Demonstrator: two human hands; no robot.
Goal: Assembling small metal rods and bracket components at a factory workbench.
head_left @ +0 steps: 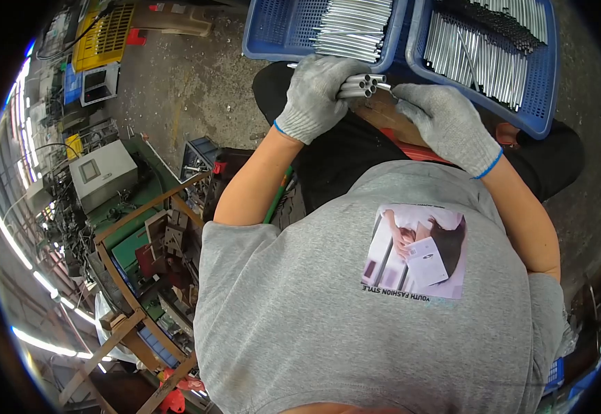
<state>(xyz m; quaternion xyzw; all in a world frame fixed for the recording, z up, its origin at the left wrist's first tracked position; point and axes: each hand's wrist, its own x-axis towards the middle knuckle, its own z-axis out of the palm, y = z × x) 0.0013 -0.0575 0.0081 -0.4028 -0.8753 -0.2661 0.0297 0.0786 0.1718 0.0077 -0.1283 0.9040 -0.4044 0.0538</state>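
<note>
My left hand [316, 93], in a grey knit glove with a blue cuff edge, is closed around a small bundle of short silvery metal tubes [356, 87]. Their hollow ends face right. One tube sticks out farther than the others, toward my right hand [451, 127]. That hand wears a matching glove; its fingertips are at or very near the tube's end, while the thumb stands apart below. Whether they touch is hard to make out. Just beyond my hands, a blue plastic basket [262, 45] holds many similar tubes [356, 27].
A second blue basket [540, 103] at the far right holds more tubes [476, 58]. On my left are a green bench with a grey control box [104, 176], a small dark bin [200, 155] and a wooden frame [117, 272]. A yellow crate [104, 38] stands farther off.
</note>
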